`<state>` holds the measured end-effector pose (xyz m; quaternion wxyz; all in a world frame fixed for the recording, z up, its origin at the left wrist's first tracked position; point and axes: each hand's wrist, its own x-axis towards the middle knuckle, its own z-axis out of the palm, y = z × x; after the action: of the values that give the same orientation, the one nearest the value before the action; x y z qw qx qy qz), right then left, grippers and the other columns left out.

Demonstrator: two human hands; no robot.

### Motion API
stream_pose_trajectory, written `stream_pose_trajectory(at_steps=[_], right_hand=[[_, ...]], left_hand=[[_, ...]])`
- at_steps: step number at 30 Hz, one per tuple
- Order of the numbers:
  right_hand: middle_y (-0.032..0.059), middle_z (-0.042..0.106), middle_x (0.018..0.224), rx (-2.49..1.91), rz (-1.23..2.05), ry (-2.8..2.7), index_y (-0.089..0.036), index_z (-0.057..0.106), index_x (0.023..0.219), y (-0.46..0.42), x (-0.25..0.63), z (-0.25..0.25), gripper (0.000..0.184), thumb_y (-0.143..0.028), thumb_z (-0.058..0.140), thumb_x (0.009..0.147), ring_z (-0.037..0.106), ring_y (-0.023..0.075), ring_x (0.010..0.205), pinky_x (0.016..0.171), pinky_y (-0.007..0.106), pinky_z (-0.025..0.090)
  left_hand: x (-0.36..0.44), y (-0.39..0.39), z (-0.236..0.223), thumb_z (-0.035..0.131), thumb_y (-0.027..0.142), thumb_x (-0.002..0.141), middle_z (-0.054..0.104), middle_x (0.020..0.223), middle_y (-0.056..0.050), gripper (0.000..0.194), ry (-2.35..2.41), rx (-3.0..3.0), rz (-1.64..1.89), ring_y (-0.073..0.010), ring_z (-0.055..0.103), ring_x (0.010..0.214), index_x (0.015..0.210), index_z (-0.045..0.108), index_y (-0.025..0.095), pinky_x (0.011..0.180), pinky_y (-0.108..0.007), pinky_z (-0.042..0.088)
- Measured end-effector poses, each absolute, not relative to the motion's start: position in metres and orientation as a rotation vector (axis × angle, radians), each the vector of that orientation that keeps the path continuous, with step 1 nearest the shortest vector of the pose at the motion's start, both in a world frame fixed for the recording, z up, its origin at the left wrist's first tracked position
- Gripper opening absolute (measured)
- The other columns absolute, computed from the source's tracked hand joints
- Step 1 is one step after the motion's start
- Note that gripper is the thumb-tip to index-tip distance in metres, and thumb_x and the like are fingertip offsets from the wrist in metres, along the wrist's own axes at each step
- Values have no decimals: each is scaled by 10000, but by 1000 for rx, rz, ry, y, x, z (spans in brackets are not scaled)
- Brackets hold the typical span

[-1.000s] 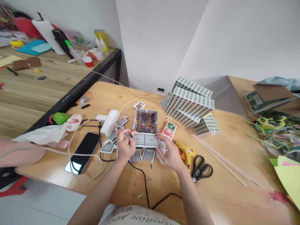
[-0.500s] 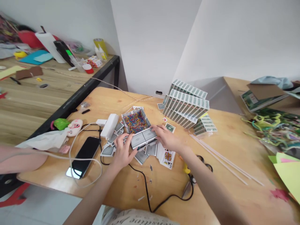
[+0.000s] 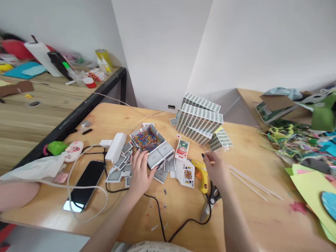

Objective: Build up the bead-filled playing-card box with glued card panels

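My left hand [image 3: 139, 172] grips the left end of a box built from playing cards [image 3: 160, 154], fingers along its edge and thumb at the near side. Its front panel shows grey patterned card backs. Inside the box lies a mass of small multicoloured bits [image 3: 147, 138]. My right hand [image 3: 217, 171] is raised to the right, above the yellow glue gun [image 3: 203, 177], fingers pinched together. A small tan end shows at the fingers, too little to name. Between the hands lie a red and green card pack [image 3: 182, 148] and a stack topped by a king [image 3: 188, 174].
Loose cards [image 3: 114, 175] lie left of the box, beside a white block [image 3: 116, 147]. A phone [image 3: 86, 183] and cables are at left. Scissors [image 3: 214, 196] lie by the glue gun's black cord. Stacked card packs [image 3: 199, 119] stand behind; white sticks [image 3: 249, 182] lie right.
My right hand has left the box's right end and moved right, past the glue gun, its fingers now pinched. The card pack and glue gun are uncovered. My left hand stays at the box.
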<state>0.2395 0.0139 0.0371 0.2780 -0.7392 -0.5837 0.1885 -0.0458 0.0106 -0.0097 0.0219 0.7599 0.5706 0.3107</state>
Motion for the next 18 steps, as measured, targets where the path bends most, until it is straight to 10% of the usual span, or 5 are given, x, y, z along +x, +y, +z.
stream_pose_trajectory(at_steps=[9, 18], right_hand=[[168, 585, 867, -2354, 125, -1351, -178, 530, 893, -37, 222, -23, 371, -509, 584, 733, 573, 353, 913, 751, 444, 437], [157, 650, 809, -2455, 510, -1249, -190, 532, 773, -43, 232, -11, 166, -334, 577, 706, 622, 338, 860, 699, 386, 444]], left_hand=[[-46, 10, -8, 510, 299, 839, 433, 1280, -184, 508, 1709, 2302, 1006, -337, 302, 1301, 1290, 338, 140, 1046, -546, 296], [-48, 10, -9, 516, 304, 834, 459, 1259, -184, 503, 1733, 2318, 988, -334, 322, 1288, 1280, 352, 141, 1049, -555, 272]])
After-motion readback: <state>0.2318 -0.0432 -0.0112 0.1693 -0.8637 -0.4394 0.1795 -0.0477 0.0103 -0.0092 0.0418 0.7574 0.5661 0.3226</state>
